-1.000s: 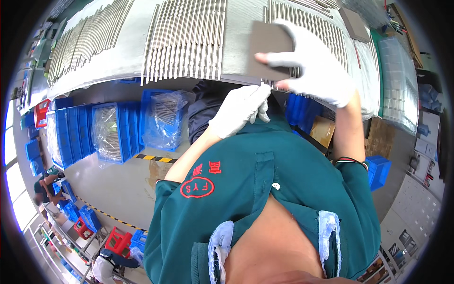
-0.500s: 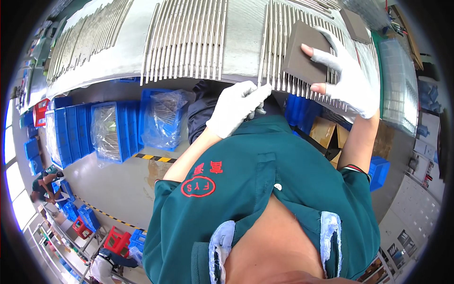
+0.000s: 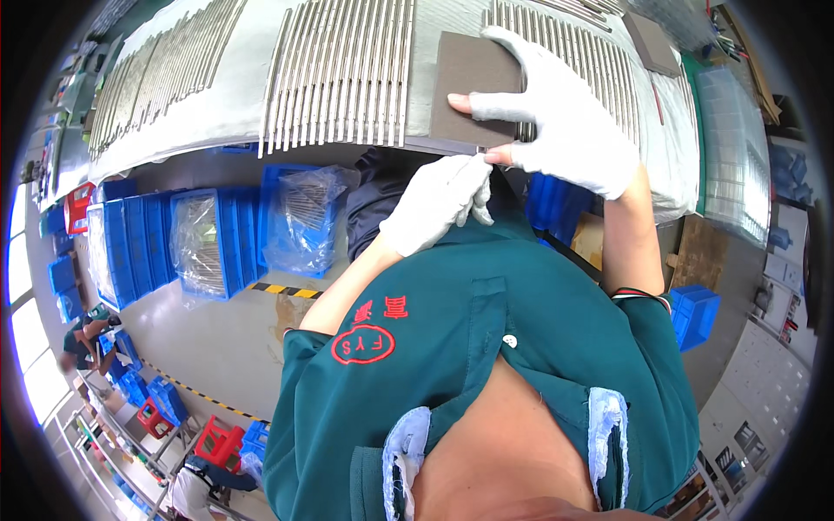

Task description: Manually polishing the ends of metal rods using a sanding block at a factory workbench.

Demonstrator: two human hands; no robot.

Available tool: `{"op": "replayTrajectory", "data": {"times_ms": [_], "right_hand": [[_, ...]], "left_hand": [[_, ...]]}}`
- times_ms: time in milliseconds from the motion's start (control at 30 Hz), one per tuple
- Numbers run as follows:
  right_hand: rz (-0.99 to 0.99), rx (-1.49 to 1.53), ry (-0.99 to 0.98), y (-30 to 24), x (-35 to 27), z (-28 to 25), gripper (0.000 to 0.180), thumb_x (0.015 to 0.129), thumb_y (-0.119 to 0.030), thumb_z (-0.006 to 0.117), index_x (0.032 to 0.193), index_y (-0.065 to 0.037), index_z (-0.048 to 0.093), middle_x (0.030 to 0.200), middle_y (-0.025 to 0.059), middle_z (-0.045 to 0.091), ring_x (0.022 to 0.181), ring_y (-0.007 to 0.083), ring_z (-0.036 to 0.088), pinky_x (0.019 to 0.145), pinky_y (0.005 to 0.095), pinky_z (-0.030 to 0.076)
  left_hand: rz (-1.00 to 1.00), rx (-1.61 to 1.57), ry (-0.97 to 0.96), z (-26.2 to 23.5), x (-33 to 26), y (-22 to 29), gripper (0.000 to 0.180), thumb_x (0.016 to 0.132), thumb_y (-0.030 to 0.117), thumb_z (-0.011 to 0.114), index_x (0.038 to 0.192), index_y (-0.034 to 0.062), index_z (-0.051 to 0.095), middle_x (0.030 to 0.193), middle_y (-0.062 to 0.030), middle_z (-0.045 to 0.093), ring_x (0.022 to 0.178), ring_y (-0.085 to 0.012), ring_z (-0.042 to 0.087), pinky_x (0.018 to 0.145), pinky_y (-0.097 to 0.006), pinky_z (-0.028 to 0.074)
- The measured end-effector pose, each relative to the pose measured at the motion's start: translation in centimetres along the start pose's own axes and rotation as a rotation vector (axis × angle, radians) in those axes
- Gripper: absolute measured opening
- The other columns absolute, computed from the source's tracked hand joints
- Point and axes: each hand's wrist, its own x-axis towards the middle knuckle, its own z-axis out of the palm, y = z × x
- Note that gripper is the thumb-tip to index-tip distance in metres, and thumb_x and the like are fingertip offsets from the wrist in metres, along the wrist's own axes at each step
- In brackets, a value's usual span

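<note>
My left hand (image 3: 441,198), in a white glove, is closed at the table's front edge. Its fingertips pinch the near end of a metal rod (image 3: 480,150); most of that rod is hidden under the block. A dark grey rectangular block (image 3: 473,74) lies flat over the left side of the right-hand row of metal rods (image 3: 599,78). My right hand (image 3: 565,113), gloved with bare thumb and finger tips, is spread across the block and grips it. The thumb tip comes close to the left fingertips.
More rows of rods (image 3: 339,74) lie on the white-covered table (image 3: 234,100). A second grey block (image 3: 651,43) rests at the far right, near clear plastic trays (image 3: 732,156). Blue crates (image 3: 234,239) stand below left, some with bagged rods. Other people are at lower left.
My right hand and the grey block have moved left across the rods, uncovering those on the right. My left hand stays nearly in place at the edge.
</note>
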Motion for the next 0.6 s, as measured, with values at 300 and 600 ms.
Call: {"op": "replayTrajectory", "data": {"times_ms": [300,600], "right_hand": [[0.075,-0.068,-0.041,-1.3,0.8,-0.6,0.059,0.062,-0.037,0.077,0.117,-0.023,0.064,0.14,0.022,0.036,0.126,0.0376,0.04,0.105,0.0418,0.032],[0.058,-0.04,-0.074,0.3,0.1,-1.1,0.06,0.065,-0.051,0.07,0.12,-0.027,0.062,0.141,0.0208,0.035,0.129,0.039,0.035,0.108,0.0427,0.026]], "left_hand": [[-0.068,0.053,-0.031,0.0,0.1,0.3,0.041,0.094,0.037,0.049,0.07,0.0045,0.053,0.059,-0.0035,0.054,0.05,-0.01,0.051,0.047,-0.023,0.036],[-0.101,0.054,-0.035,0.2,0.1,0.6,0.04,0.092,0.037,0.051,0.07,0.0046,0.053,0.06,-0.0021,0.053,0.05,-0.0078,0.05,0.046,-0.022,0.036]]}}
